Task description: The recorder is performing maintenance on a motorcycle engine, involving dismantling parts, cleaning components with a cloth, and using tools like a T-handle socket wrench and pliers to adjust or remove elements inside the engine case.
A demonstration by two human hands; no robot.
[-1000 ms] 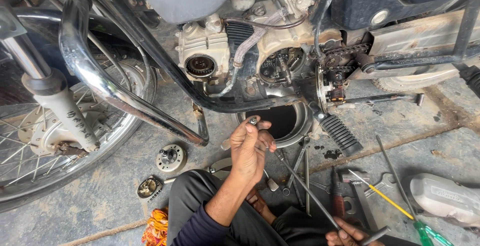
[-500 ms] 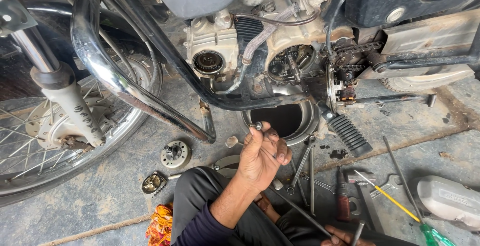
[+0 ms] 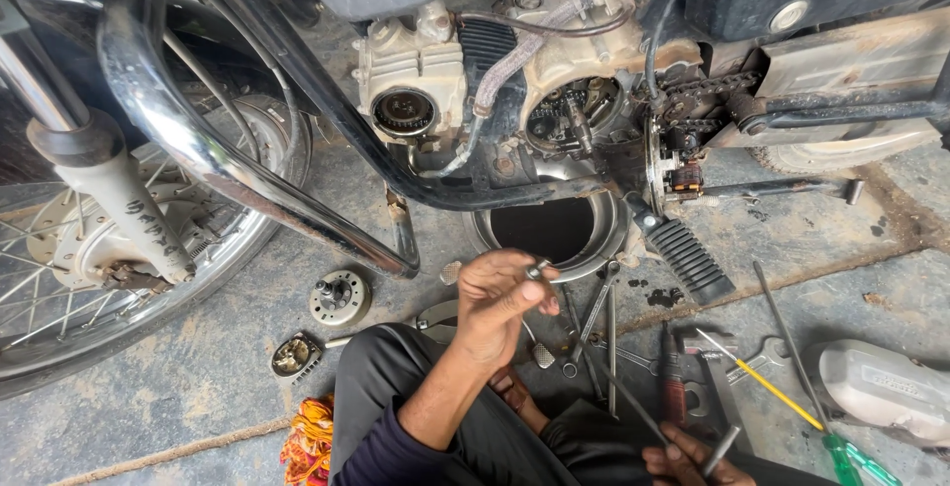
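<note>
the view has come in closer than it was a moment ago, and the left hand point(image 3: 507, 300) has come down a little from the bike and now sits just above the knee in dark trousers point(image 3: 396, 387), so it looks like the small part has been pulled back to be looked at or turned around. the fingers of that hand are curled in tight, and the thumb and first fingers pinch a small metal bolt point(image 3: 537, 270) at the tips. the bolt sticks out toward the round oil pan point(image 3: 554, 234) that sits on the ground under the engine point(image 3: 554, 110). the right hand point(image 3: 688, 454) is low at the bottom edge, like before. its fingers are wrapped round a thin metal tool point(image 3: 720, 449), and a long rod point(image 3: 614, 387) runs up from near it, but i cannot tell if the hand holds the rod too. near the left hand lie some spanners point(image 3: 594, 313) on the grey floor point(image 3: 178, 427). a round gear part point(image 3: 338, 296) lies by the front wheel point(image 3: 119, 268), and a yellow and green screwdriver point(image 3: 792, 402) lies off to the right beside a silver cover point(image 3: 886, 387).
</note>
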